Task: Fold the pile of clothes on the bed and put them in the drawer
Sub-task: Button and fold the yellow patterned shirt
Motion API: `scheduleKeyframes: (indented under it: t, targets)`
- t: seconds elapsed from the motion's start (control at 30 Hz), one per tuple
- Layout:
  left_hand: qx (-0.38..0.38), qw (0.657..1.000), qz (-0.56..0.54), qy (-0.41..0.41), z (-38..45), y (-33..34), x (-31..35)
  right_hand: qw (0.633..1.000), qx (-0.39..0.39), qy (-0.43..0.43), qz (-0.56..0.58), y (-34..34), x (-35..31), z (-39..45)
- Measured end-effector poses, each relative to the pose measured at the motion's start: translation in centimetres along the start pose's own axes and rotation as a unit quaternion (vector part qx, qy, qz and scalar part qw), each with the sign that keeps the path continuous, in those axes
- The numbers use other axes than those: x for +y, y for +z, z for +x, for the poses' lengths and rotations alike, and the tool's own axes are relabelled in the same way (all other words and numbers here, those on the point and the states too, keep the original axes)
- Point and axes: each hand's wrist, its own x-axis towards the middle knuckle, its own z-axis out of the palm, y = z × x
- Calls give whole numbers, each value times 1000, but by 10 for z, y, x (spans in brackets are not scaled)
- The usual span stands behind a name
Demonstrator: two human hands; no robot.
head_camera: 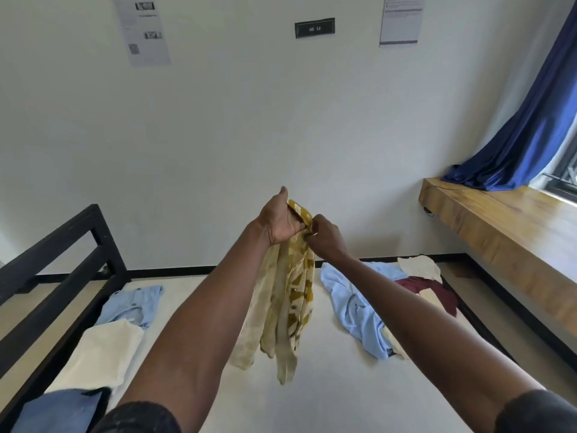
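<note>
- We see both arms stretched out over the bed (pixel 327 385), holding a yellow patterned garment (pixel 288 295) up in the air above the white mattress.
- The left hand (pixel 281 221) has its fingers curled round the top of the garment, thumb pointing up.
- The right hand (pixel 324 234) pinches the same top edge just beside the left; the two hands touch or nearly touch.
- The garment hangs down bunched in long folds between the forearms, its lower end clear of the mattress.
- On the right of the bed lies an unfolded pile (pixel 384 301): a light blue piece, a maroon one and a cream one.
- On the left lie a folded cream garment (pixel 103 351), a light blue buttoned shirt (pixel 131 304) beyond it, and a blue piece (pixel 59 410) nearest us.
- A black bed frame (pixel 62 245) stands at left, a wooden ledge (pixel 499 226) with a blue curtain (pixel 515 135) at right.
</note>
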Motion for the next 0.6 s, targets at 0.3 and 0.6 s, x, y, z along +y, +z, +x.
scheduleKeyframes:
  t: [0.3, 0.6]
  targets:
    - [360, 741, 567, -20, -11, -66, 13, 990, 106, -66, -73, -9, -31, 17]
    - [217, 817, 467, 261, -23, -95, -21, 983, 105, -62, -136, -26, -49, 33]
